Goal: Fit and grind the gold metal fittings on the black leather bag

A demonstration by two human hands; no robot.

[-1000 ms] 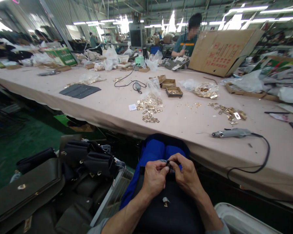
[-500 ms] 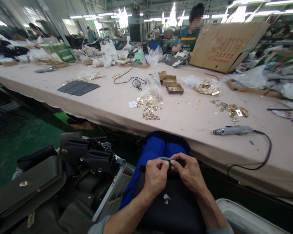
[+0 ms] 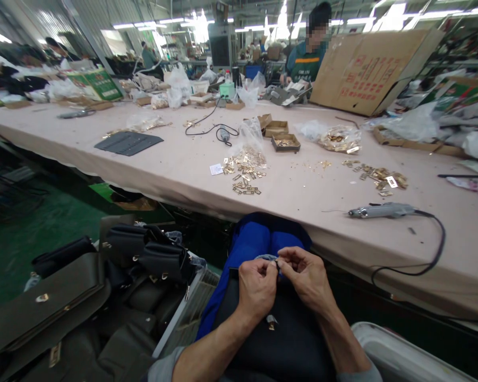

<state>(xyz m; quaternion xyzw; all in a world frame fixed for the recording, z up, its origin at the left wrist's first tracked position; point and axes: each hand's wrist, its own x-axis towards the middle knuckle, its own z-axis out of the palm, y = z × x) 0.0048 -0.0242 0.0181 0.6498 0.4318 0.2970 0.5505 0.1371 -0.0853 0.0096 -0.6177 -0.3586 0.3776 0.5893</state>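
A black bag (image 3: 279, 339) lies across my lap on blue cloth, a gold clasp (image 3: 271, 323) on its front partly wrapped in clear film. At its upper edge, my left hand (image 3: 257, 284) is closed, thumb and forefinger pinching a small dark piece (image 3: 278, 267) with a gold glint. From the other side, my right hand (image 3: 306, 273) pinches the same piece with thumb and forefinger. The fingertips of both hands nearly meet and cover most of it, so I cannot tell its exact kind. Bluish wrap (image 3: 266, 257) shows just behind the fingers.
Finished-looking bags (image 3: 51, 302) fill the left side. On the table (image 3: 175, 175) lie gold metal fittings (image 3: 245, 185), a grey electric screwdriver (image 3: 382, 210) with its cord, and small boxes (image 3: 286, 142). A large carton (image 3: 376, 74) stands farther back, beside a co-worker (image 3: 306, 58). A white bin (image 3: 402, 353) is at lower right.
Both hands stay pinched at the bag's upper edge, with only slight finger movement. The left hand has turned a little. The co-worker has lowered a hand.
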